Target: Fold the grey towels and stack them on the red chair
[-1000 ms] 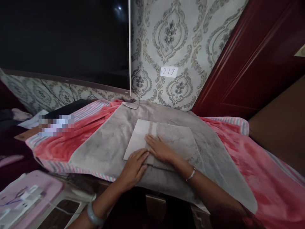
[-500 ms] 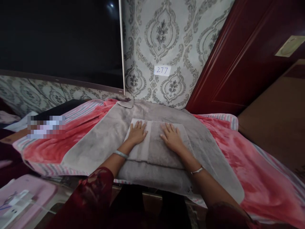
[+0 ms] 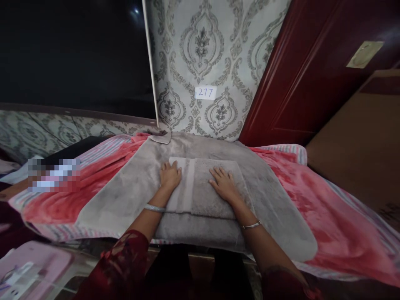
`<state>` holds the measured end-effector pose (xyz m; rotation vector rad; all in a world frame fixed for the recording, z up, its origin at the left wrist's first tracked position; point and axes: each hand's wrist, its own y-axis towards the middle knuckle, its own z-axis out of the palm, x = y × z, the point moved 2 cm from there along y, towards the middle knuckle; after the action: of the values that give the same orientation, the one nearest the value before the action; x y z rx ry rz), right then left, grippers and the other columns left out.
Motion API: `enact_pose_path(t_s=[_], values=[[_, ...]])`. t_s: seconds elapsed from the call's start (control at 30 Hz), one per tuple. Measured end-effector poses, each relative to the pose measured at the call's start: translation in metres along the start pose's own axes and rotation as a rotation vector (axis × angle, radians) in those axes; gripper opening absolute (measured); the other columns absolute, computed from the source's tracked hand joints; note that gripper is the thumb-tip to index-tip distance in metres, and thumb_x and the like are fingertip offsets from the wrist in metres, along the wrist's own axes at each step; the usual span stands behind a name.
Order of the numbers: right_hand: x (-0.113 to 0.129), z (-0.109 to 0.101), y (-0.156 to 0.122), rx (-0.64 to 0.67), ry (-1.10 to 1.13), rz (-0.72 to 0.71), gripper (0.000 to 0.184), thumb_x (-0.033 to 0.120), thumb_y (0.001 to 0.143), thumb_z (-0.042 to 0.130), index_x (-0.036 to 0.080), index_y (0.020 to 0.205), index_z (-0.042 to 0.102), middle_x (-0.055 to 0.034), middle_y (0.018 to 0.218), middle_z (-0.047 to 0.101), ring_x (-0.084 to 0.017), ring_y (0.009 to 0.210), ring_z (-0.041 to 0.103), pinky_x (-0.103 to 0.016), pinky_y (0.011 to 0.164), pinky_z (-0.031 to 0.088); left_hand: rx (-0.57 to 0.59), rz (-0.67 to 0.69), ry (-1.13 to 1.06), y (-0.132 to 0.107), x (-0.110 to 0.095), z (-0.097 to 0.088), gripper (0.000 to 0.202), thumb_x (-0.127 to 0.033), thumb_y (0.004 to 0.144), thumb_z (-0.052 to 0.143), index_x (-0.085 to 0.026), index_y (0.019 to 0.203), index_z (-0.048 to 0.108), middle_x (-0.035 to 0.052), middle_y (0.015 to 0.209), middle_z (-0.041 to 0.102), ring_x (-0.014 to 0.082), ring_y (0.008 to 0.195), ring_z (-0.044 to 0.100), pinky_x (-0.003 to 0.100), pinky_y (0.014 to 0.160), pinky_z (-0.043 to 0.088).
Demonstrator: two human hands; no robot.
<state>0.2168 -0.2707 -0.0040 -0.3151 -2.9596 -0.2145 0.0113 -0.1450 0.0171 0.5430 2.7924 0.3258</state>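
A folded grey-beige towel (image 3: pixel 214 189) with pale bands near its left side lies flat on a larger grey plush cloth (image 3: pixel 118 187). My left hand (image 3: pixel 170 175) is at the towel's upper left edge, its fingers slightly bent and apart. Resting palm down on the towel's right half is my right hand (image 3: pixel 223 181), with the fingers spread. Neither hand lifts the towel.
Beneath the grey cloth is a red plush blanket (image 3: pixel 315 204) with striped borders. A dark television screen (image 3: pixel 75 54) stands at the back left. A red door (image 3: pixel 281 91) and a cardboard box (image 3: pixel 359 137) are at the right; a pink case (image 3: pixel 46 258) sits front left.
My left hand has slid left to the towel's edge and its fingers have bent. My right hand stays flat on the towel. The view has shifted slightly.
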Motion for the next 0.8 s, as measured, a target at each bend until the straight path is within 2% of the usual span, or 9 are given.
enact_pose_path(t_s=[0.1,0.23,0.3,0.4,0.5,0.6,0.67,0.73,0.8], values=[[-0.008,-0.004,-0.007,-0.013,-0.014,0.076,0.057,0.042,0.104,0.036,0.024,0.158,0.039,-0.0084,0.168,0.029,-0.029,0.155,0.021,-0.056,0.122,0.017,0.002,-0.058,-0.031,0.003,0.006,-0.003,0.053,-0.032,0.100,0.040,-0.009,0.146,0.050,0.0247,0.137,0.059,0.0374,0.127,0.055,0.049,0.104,0.044],[-0.037,-0.009,-0.024,-0.066,-0.025,0.312,0.060,0.042,0.102,0.040,0.020,0.158,0.039,-0.0134,0.167,0.029,-0.034,0.152,0.028,-0.057,0.118,0.027,0.004,-0.065,-0.061,0.011,0.013,-0.001,0.053,-0.030,0.099,0.041,-0.007,0.146,0.050,0.0234,0.135,0.062,0.0376,0.128,0.054,0.048,0.105,0.043],[-0.054,-0.011,-0.034,-0.092,0.013,0.410,0.063,0.041,0.101,0.039,0.016,0.159,0.036,-0.0177,0.161,0.039,-0.034,0.144,0.042,-0.052,0.113,0.036,-0.013,-0.071,-0.083,0.014,0.016,0.000,0.055,-0.030,0.098,0.042,-0.005,0.147,0.049,0.0238,0.136,0.062,0.0368,0.129,0.054,0.046,0.108,0.041],[-0.071,-0.013,-0.047,-0.115,0.054,0.487,0.065,0.041,0.102,0.037,0.012,0.159,0.035,-0.0204,0.138,0.062,-0.032,0.128,0.059,-0.044,0.104,0.045,-0.042,-0.107,-0.133,0.017,0.019,0.001,0.059,-0.032,0.096,0.045,-0.003,0.147,0.047,0.0258,0.135,0.061,0.0374,0.129,0.055,0.045,0.109,0.041],[-0.075,-0.013,-0.055,-0.113,0.061,0.505,0.063,0.042,0.101,0.037,0.015,0.158,0.038,-0.0176,0.125,0.070,-0.031,0.120,0.063,-0.041,0.100,0.047,-0.059,-0.162,-0.242,0.018,0.021,0.000,0.062,-0.034,0.093,0.050,-0.003,0.147,0.047,0.0276,0.138,0.058,0.0392,0.131,0.054,0.047,0.109,0.042],[-0.073,-0.011,-0.057,-0.106,0.110,0.470,0.064,0.037,0.099,0.041,0.014,0.158,0.039,-0.0161,0.127,0.070,-0.030,0.118,0.065,-0.038,0.098,0.048,-0.053,-0.240,-0.482,0.022,0.024,-0.003,0.062,-0.031,0.088,0.058,-0.006,0.144,0.050,0.0264,0.145,0.054,0.0399,0.138,0.049,0.050,0.113,0.039],[-0.073,-0.009,-0.056,-0.126,0.151,0.458,0.065,0.035,0.097,0.043,0.012,0.158,0.038,-0.0153,0.131,0.069,-0.029,0.119,0.065,-0.036,0.099,0.048,-0.024,-0.291,-0.623,0.025,0.027,-0.007,0.059,-0.029,0.083,0.063,-0.008,0.138,0.056,0.0246,0.143,0.057,0.0392,0.139,0.049,0.050,0.114,0.038],[-0.077,-0.008,-0.055,-0.143,0.188,0.470,0.066,0.035,0.096,0.043,0.011,0.158,0.038,-0.0148,0.133,0.068,-0.029,0.122,0.064,-0.035,0.099,0.049,0.026,-0.317,-0.709,0.027,0.033,-0.011,0.053,-0.028,0.079,0.067,-0.010,0.128,0.062,0.0210,0.131,0.067,0.0373,0.133,0.055,0.046,0.109,0.044],[-0.082,-0.007,-0.055,-0.145,0.215,0.488,0.067,0.035,0.096,0.042,0.010,0.157,0.040,-0.0151,0.135,0.067,-0.028,0.124,0.063,-0.034,0.099,0.049,0.103,-0.329,-0.788,0.024,0.041,-0.014,0.041,-0.029,0.076,0.069,-0.012,0.113,0.068,0.0156,0.109,0.076,0.0348,0.118,0.065,0.042,0.096,0.053]])
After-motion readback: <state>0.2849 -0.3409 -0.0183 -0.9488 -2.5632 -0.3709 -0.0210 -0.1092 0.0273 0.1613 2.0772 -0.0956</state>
